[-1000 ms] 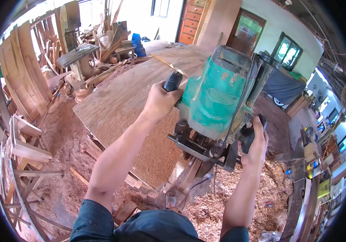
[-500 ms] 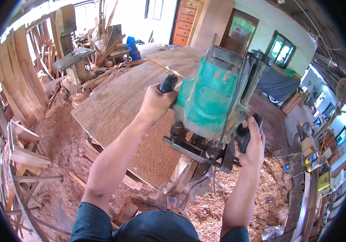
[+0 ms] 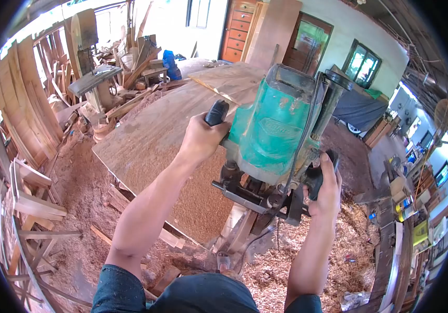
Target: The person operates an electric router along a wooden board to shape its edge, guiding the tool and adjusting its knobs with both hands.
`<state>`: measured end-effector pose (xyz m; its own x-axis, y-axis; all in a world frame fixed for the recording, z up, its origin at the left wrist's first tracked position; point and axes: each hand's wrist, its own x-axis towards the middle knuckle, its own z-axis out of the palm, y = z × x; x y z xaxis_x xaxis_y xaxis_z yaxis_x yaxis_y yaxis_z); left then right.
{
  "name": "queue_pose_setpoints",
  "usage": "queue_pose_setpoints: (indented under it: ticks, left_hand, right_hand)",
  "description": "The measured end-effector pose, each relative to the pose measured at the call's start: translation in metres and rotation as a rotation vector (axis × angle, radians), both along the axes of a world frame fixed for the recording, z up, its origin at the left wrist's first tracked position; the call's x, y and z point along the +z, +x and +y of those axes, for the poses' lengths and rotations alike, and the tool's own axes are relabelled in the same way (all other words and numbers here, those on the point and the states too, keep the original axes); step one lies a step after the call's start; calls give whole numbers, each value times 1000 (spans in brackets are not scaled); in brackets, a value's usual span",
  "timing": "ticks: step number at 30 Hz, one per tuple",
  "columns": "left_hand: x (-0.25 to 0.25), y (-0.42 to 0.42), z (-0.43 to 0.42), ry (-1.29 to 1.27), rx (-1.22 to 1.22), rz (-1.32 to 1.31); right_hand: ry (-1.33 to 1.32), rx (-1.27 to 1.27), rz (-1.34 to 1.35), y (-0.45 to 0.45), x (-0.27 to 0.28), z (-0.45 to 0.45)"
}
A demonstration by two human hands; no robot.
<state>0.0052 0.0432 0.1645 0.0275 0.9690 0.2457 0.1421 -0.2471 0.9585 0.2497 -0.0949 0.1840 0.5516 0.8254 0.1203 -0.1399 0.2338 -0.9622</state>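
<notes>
A large green power tool, like a router (image 3: 273, 125), stands upright in front of me, its black metal base low down near the edge of a wide wooden board (image 3: 182, 193). My left hand (image 3: 201, 136) is wrapped round the black handle on its left side. On the right, my right hand (image 3: 326, 185) grips the other black handle. A dark cable runs down the front of the tool's body. Sawdust covers the near part of the board, and a thin wooden strip (image 3: 213, 89) lies on its far part. What is under the base is mostly hidden.
Curved wooden frames (image 3: 36, 193) and tall planks (image 3: 25, 99) stand at the left. A bandsaw (image 3: 96, 78) is behind them. Shavings (image 3: 271, 268) cover the floor near my feet. Shelves with cans (image 3: 404, 208) line the right side.
The view has shifted a little, so the surroundings sit further left. The tool first appears further left, then slightly lower. Both hands keep their grip on its handles.
</notes>
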Motion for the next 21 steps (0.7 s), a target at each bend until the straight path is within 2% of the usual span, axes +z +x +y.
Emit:
queue_pose_setpoints:
  ticks: [8,11,21]
  left_hand:
    - [-9,-7,-15,68,-36,-119]
    - [-4,-10,-23,60,-38,-117]
    - [-5,-12,-29,48,-72,-153]
  right_hand:
    - [1,-204,35,-26,-3,-12]
    - [62,-112,7,-23,-8,-18]
    - [53,-131,44,-27,-19,-28]
